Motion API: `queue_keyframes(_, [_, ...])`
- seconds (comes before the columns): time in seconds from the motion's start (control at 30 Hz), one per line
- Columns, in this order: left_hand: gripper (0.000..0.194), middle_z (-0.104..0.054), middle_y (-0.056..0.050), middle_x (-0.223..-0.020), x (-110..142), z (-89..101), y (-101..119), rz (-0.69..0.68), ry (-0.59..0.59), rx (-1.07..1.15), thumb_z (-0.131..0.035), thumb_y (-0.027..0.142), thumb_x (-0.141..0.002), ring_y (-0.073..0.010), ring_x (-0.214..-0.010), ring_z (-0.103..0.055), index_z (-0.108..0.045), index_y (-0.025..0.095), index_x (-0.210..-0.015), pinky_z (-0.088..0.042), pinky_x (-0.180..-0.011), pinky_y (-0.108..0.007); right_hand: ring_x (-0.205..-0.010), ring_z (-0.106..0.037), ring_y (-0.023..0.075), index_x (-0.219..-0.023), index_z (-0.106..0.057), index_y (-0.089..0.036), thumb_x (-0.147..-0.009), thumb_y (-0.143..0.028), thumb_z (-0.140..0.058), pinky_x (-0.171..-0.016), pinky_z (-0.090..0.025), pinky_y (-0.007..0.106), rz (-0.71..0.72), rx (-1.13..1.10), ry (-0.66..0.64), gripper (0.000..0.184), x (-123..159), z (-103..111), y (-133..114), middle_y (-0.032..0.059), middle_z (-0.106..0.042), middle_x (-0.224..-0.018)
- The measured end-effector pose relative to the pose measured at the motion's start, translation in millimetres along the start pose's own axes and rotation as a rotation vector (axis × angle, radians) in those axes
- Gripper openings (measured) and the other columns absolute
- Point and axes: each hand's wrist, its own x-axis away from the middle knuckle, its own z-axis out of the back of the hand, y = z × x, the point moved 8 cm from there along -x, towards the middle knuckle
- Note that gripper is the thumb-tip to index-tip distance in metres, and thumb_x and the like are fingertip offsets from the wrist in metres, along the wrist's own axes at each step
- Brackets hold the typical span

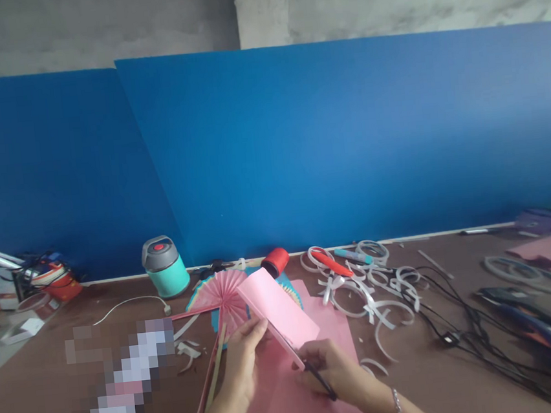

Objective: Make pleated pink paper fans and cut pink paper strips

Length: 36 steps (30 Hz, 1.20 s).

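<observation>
Folded pink paper (281, 304) held above larger pink sheet (334, 323), long axis far-left to near-right. Left hand (245, 357) pinches near-left edge; right hand (331, 371) grips black-handled scissors (320, 381) at near-right end, angled far-left.

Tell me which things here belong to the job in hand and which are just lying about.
In use: pink paper piece, scissors; likely the pink sheet beneath, perhaps the pleated pink fan.
Apparently just lying about: teal container, white cable, black cables.
</observation>
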Motion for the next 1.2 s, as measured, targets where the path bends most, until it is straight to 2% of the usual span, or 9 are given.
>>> queue_keyframes(0.27, [0.033,-0.074,-0.008,-0.076,0,-1.2,-5,0.011,-0.028,-0.008,-0.080,0.040,-0.057,-0.0218,-0.072,-0.067,-0.074,0.014,-0.078,-0.049,-0.071,-0.032,-0.038,-0.041,0.0048,-0.075,-0.059,-0.014,-0.062,-0.022,-0.065,-0.037,-0.030,0.015,0.054,-0.015,0.000,0.016,1,-4,-5,-0.0082,-0.046,-0.046])
queue_keyframes(0.5, [0.038,-0.073,-0.008,-0.076,0,4.1,-3,0.011,0.033,-0.069,-0.080,0.042,-0.056,-0.0185,-0.071,-0.065,-0.075,0.014,-0.081,-0.047,-0.064,-0.025,-0.036,-0.044,0.0066,-0.074,-0.059,-0.014,-0.064,-0.019,-0.062,-0.035,-0.031,0.016,0.037,0.061,0.028,0.012,-2,0,3,-0.0075,-0.048,-0.044])
queue_keyframes(0.67, [0.037,-0.074,-0.009,-0.078,1,0.9,-4,0.005,-0.007,-0.072,-0.079,0.041,-0.058,-0.0194,-0.070,-0.065,-0.075,0.014,-0.082,-0.048,-0.066,-0.028,-0.038,-0.045,0.0069,-0.079,-0.062,-0.014,-0.064,-0.020,-0.064,-0.036,-0.031,0.016,0.081,0.055,0.020,0.016,-3,1,2,-0.0074,-0.049,-0.046])
queue_keyframes(0.9, [0.036,-0.074,-0.008,-0.076,6,-3.1,-1,0.007,-0.003,-0.096,-0.079,0.042,-0.056,-0.0196,-0.072,-0.065,-0.075,0.014,-0.079,-0.047,-0.065,-0.027,-0.036,-0.040,0.0055,-0.079,-0.061,-0.013,-0.065,-0.018,-0.060,-0.036,-0.030,0.016,0.104,0.047,0.024,0.014,-6,-1,7,-0.0077,-0.048,-0.046])
queue_keyframes(1.2, [0.035,-0.074,-0.007,-0.076,5,-1.7,-1,0.019,0.018,-0.115,-0.080,0.041,-0.055,-0.0178,-0.070,-0.064,-0.075,0.015,-0.077,-0.047,-0.062,-0.024,-0.038,-0.042,0.0062,-0.081,-0.062,-0.013,-0.065,-0.024,-0.066,-0.036,-0.031,0.017,0.094,0.102,0.033,0.019,-8,3,11,-0.0070,-0.047,-0.048])
